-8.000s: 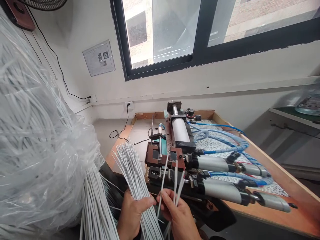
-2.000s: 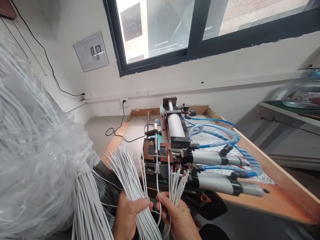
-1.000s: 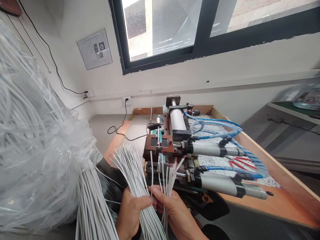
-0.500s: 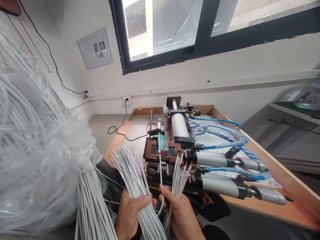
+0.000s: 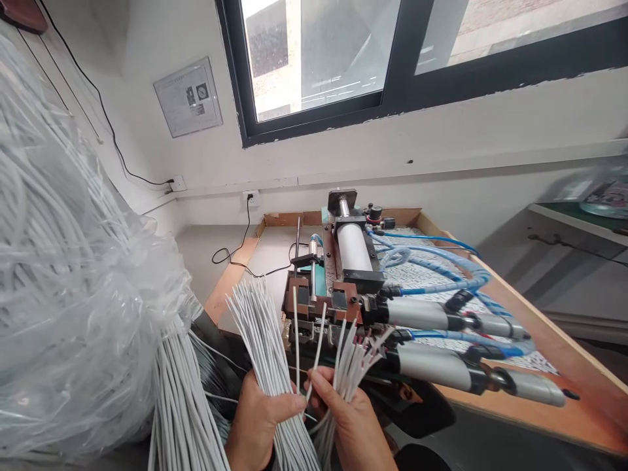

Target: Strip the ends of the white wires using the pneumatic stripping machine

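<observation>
My left hand (image 5: 265,418) is closed round a thick bundle of light grey cables (image 5: 262,333), their ends fanned upward. One cable (image 5: 296,340) stands apart at the bundle's right side, by my left thumb. Between thumb and forefinger, my right hand (image 5: 350,418) pinches a single cable (image 5: 320,337), its tip just in front of the machine's jaws. Also in my right hand is a smaller bunch of cables (image 5: 349,356), some with reddish inner wires showing at the ends. The pneumatic wire-stripping machine (image 5: 343,301) stands directly beyond both hands, its brown jaw plates apart.
Plastic-wrapped cables (image 5: 88,294) rise at the left, with another cable bundle (image 5: 181,392) hanging below. Blue air hoses (image 5: 441,268) and silver cylinders (image 5: 432,366) extend right inside a wooden-edged tray (image 5: 554,366). Behind are a window (image 5: 318,59) and a wall socket (image 5: 251,198).
The bunch in my right hand has grown since eight seconds ago. Half a second ago the pinched cable reached into the jaws; now a cable stands tilted before them. The jaws, together a second ago, are apart.
</observation>
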The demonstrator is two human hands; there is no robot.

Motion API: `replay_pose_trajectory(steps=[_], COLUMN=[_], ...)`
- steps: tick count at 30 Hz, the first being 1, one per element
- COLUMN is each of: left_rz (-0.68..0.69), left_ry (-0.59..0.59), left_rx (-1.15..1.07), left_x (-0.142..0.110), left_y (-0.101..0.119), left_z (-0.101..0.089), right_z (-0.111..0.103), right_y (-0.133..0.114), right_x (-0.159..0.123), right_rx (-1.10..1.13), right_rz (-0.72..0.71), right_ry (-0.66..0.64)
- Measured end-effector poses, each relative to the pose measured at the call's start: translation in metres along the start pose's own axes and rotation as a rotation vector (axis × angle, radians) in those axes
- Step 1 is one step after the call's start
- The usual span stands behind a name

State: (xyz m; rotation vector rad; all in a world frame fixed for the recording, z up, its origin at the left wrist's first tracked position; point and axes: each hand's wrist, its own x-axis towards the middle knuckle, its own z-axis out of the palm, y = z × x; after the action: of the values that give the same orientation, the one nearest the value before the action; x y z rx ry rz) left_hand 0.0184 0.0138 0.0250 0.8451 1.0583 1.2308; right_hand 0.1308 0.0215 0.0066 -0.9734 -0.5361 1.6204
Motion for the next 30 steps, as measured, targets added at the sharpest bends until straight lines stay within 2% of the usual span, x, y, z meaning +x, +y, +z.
replay_pose_trajectory(steps=[2, 9, 13, 16, 18, 20, 24, 30], left_rz=[-0.001, -0.061, -0.053, -0.036, -0.044, -0.046, -0.029, -0.068], left_ry=[0.034, 0.116, 0.130, 0.067, 0.004, -0.015, 0.043, 0.127], left_rx=[-0.009, -0.035, -0.032, -0.015, 0.004, 0.018, 0.032, -0.065], left_x=[0.000, 0.001, 0.000, 0.000, 0.000, 0.000, 0.000, -0.002], left_y=[-0.002, -0.004, -0.002, 0.005, 0.009, 0.010, 0.003, -0.005], left_z=[-0.003, -0.005, -0.001, 0.004, 0.008, 0.009, 0.002, -0.003], right_z=[-0.005, -0.006, 0.000, 0.003, 0.004, 0.004, -0.002, -0.012], right_y=[0.003, -0.001, -0.007, -0.007, -0.006, -0.005, -0.001, 0.003], right_x=[-0.001, 0.004, 0.007, 0.007, 0.005, 0.002, -0.005, -0.004], right_rx=[-0.029, 0.013, 0.057, 0.063, 0.031, 0.005, -0.039, -0.096], right_rz=[-0.008, 0.030, 0.070, 0.145, 0.148, 0.096, -0.003, 0.055], right_ry=[0.050, 0.072, -0.009, -0.128, -0.166, -0.114, 0.024, 0.104])
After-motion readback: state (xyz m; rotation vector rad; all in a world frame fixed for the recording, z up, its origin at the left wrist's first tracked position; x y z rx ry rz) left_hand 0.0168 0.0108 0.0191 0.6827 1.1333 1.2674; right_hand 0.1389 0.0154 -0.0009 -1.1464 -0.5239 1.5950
